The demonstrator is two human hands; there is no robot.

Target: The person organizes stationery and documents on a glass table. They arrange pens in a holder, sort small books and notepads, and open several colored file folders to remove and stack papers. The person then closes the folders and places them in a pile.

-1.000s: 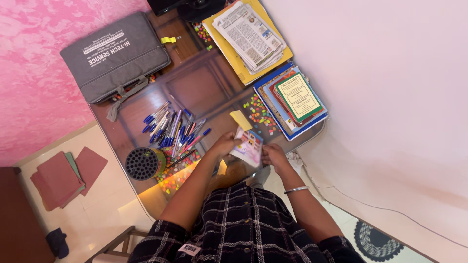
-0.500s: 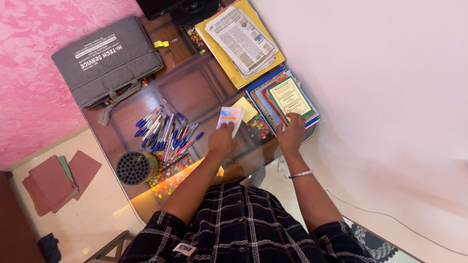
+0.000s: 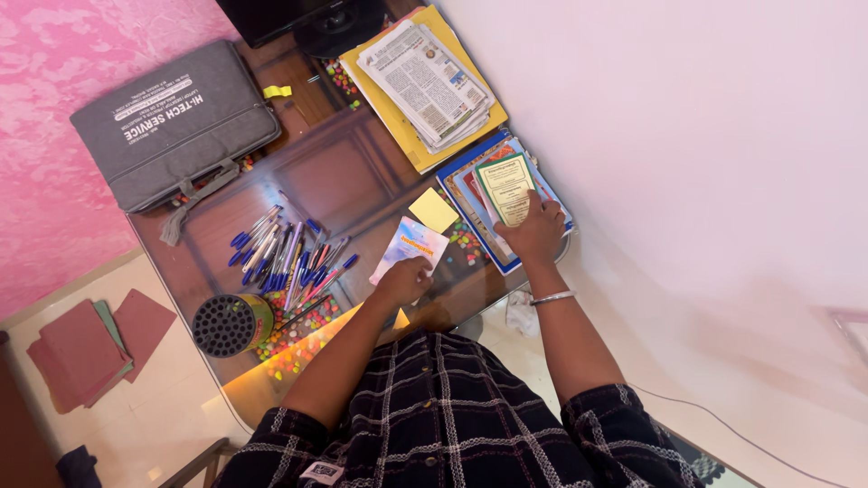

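My left hand point(image 3: 404, 278) lies on the near edge of a small colourful booklet point(image 3: 411, 244), holding it flat on the glass-topped table point(image 3: 348, 176). My right hand point(image 3: 534, 231), with a metal bangle at the wrist, grips the near end of a green-bordered booklet point(image 3: 504, 185). That booklet sits tilted on top of a stack of books point(image 3: 470, 203) at the table's right edge. A yellow sticky pad point(image 3: 433, 210) lies between the two booklets.
Several blue and pink pens point(image 3: 285, 255) are spread left of my left hand, with a round black pen holder point(image 3: 226, 324) near them. A grey laptop bag point(image 3: 172, 122), newspapers on a yellow folder point(image 3: 423, 81) and a monitor base point(image 3: 312, 20) lie farther off. Maroon books point(image 3: 81, 348) are on the floor.
My left hand carried the colourful booklet out over the table and laid it down. My right hand let go of it, reached to the book stack and took the green-bordered booklet.
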